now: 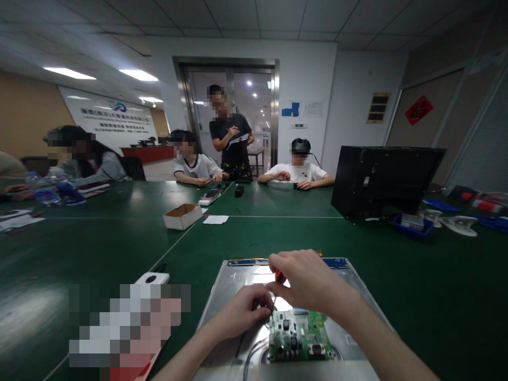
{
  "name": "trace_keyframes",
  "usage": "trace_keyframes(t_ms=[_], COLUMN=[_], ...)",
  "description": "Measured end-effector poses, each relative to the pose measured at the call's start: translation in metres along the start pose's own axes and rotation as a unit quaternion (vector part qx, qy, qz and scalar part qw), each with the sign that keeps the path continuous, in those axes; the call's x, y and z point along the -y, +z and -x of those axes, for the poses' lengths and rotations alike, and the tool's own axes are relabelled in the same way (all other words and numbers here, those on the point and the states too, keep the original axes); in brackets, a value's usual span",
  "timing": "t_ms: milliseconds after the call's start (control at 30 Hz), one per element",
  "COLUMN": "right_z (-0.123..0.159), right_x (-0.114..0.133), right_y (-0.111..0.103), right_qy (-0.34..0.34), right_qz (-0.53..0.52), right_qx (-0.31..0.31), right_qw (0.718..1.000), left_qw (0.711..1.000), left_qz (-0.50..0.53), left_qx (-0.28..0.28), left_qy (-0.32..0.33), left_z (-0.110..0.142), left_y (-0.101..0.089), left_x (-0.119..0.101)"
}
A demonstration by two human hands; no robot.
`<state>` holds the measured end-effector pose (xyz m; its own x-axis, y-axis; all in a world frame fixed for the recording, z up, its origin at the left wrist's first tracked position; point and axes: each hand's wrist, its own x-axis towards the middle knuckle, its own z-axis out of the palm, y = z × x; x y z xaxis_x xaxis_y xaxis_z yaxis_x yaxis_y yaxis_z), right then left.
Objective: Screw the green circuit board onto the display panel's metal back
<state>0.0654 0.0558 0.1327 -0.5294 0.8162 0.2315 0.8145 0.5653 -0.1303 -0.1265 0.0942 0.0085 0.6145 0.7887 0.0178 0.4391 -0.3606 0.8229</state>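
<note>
My right hand is closed round the red handle of a screwdriver. Its thin shaft points down to the upper left corner of a green circuit board. At that corner my left hand has its fingers pinched together beside the screwdriver tip; what they hold, if anything, is hidden. The board lies on a silvery metal panel with a blue strip along its far edge. Dark cables run over the panel left of the board.
An open white box and a paper slip lie farther out on the green table. A large black monitor housing stands at right, beside a blue tray. A white device lies left. Several people are around the table's far side.
</note>
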Motion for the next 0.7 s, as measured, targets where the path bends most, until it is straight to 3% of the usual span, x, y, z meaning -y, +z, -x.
trace_keyframes(t_ms=[367,700], right_z=[0.002,-0.003], right_x=[0.001,-0.001], right_y=[-0.005,0.001], right_qy=[-0.021,0.003], right_qz=[-0.024,0.045], right_qx=[0.03,0.02], right_qw=[0.999,0.999], left_qw=[0.999,1.0], left_qz=[-0.008,-0.008], left_qx=[-0.003,-0.004], left_qy=[0.031,-0.013], left_z=[-0.001,0.001], left_y=[0.0,-0.001], left_x=[0.007,-0.004])
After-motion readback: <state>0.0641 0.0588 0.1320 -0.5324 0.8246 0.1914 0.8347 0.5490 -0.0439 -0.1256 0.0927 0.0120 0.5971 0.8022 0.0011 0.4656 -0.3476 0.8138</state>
